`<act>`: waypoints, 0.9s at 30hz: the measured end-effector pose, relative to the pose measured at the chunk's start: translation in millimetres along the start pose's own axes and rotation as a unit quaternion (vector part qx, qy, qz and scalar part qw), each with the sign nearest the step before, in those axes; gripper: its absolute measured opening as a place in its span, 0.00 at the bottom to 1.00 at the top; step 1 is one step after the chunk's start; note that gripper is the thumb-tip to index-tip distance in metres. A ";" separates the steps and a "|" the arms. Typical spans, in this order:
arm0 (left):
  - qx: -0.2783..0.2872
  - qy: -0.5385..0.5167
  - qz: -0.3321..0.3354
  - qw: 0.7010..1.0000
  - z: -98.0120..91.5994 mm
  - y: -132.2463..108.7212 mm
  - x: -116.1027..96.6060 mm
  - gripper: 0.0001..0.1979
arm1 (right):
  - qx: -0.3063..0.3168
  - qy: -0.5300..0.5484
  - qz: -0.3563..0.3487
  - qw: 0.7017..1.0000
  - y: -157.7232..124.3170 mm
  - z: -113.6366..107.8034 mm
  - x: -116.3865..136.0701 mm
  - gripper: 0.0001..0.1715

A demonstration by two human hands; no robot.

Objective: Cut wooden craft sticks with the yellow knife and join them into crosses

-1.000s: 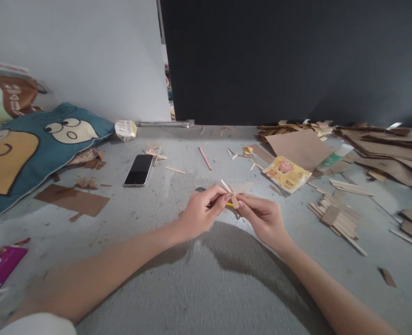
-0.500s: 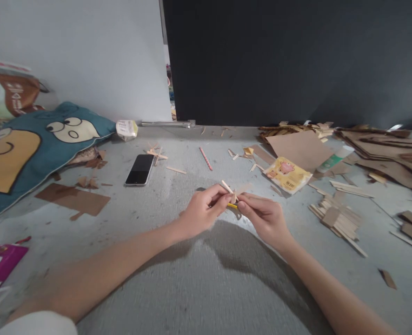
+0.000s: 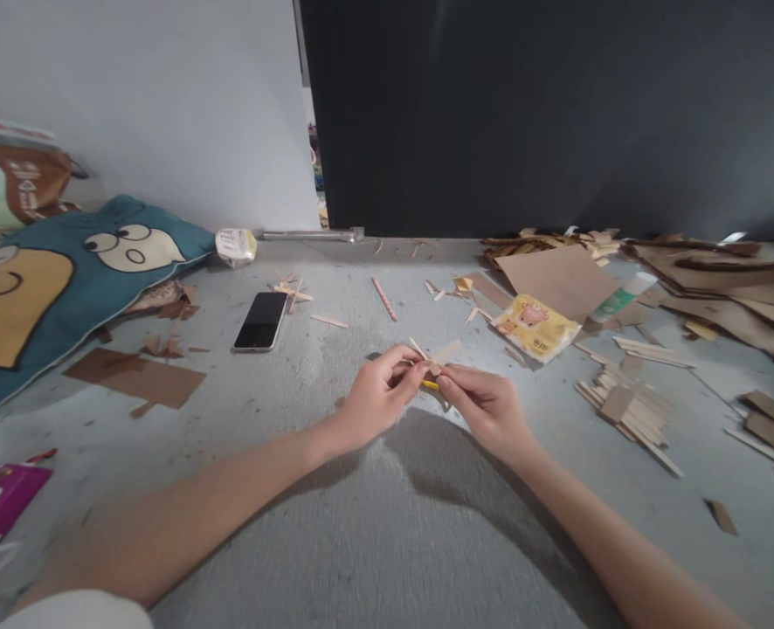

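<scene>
In the middle of the head view my two hands meet just above the grey table. My left hand (image 3: 382,391) is closed, pinching a thin pale wooden stick (image 3: 418,349) that points up and away. My right hand (image 3: 485,404) is closed too, its thumb and fingertips at the near end of the stick, where a small tan piece (image 3: 434,369) shows between the hands. Below the fingertips is a narrow yellow item (image 3: 430,384), mostly covered, so its kind cannot be made out. A pale flat strip (image 3: 448,352) shows just beyond my right fingers.
A phone (image 3: 260,321) and a striped pink stick (image 3: 383,299) lie beyond my hands. To the right are a yellow packet (image 3: 536,328), a glue stick (image 3: 623,297), piled wooden sticks (image 3: 629,406) and cardboard (image 3: 557,278). A blue cushion (image 3: 99,288) lies left.
Both hands keep close together, with the right hand and fingertips shifted slightly left. The small tan piece between them has turned a little. The whole view has drifted slightly.
</scene>
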State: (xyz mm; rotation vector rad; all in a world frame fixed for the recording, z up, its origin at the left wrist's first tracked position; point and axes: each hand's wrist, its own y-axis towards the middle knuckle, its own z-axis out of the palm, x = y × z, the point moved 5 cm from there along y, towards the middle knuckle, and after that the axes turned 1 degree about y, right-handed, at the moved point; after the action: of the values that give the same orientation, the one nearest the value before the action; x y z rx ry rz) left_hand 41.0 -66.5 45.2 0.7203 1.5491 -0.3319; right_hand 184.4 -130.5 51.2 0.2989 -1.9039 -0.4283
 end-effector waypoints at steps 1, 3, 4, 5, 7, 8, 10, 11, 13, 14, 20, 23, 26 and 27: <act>0.005 -0.011 -0.009 1.000 0.1 0.9 1.1 0.18 | -0.001 -0.002 0.004 1.000 0.2 -0.4 -0.5 0.24; 0.011 -0.033 -0.025 0.999 -0.3 2.9 2.5 0.17 | -0.003 -0.006 0.017 1.000 0.7 -0.9 -1.6 0.25; 0.013 -0.042 -0.031 0.999 -0.7 3.8 3.0 0.17 | -0.002 -0.007 0.023 1.000 0.9 -0.9 -2.1 0.26; 0.015 -0.049 -0.036 0.998 -0.9 4.5 3.4 0.18 | -0.001 -0.006 0.029 1.000 1.1 -0.7 -2.5 0.27; 0.024 -0.052 -0.042 0.997 -0.8 5.3 4.0 0.20 | 0.005 0.002 0.040 0.999 1.2 0.3 -3.1 0.26; 0.030 -0.050 -0.041 0.997 -0.5 5.4 4.3 0.21 | 0.006 0.008 0.044 0.999 1.1 0.6 -3.3 0.25; 0.035 -0.047 -0.037 0.998 -0.3 5.0 4.7 0.21 | 0.002 0.023 0.051 0.998 0.9 1.1 -3.4 0.24; 0.034 -0.048 -0.035 0.998 -0.3 4.7 5.0 0.21 | -0.004 0.031 0.055 0.998 0.9 1.2 -3.4 0.24; 0.030 -0.052 -0.033 0.998 -0.4 3.7 5.9 0.20 | -0.018 0.045 0.067 0.997 0.8 1.6 -3.0 0.24; 0.027 -0.055 -0.032 0.998 -0.4 3.1 6.2 0.20 | -0.027 0.050 0.075 0.996 0.8 1.9 -2.7 0.24; 0.004 -0.067 -0.019 0.998 2.0 -0.5 2.0 0.21 | -0.075 0.071 0.111 0.989 0.3 5.9 0.7 0.20; 0.001 -0.089 -0.007 0.996 4.8 -2.2 -1.5 0.21 | -0.098 0.097 0.116 0.984 -0.7 7.0 2.5 0.17; 0.001 -0.099 0.017 0.995 6.3 -3.5 -4.1 0.20 | -0.108 0.112 0.120 0.981 -1.4 7.6 4.8 0.17; 0.000 -0.096 0.027 0.995 6.3 -3.8 -4.9 0.19 | -0.106 0.114 0.121 0.980 -1.6 8.0 5.5 0.18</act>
State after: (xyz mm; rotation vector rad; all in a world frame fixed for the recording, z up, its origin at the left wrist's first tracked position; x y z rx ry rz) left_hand 43.4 -74.4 48.3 0.7084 1.3454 -0.3513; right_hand 175.0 -132.9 52.5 -0.0255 -1.6288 -0.4096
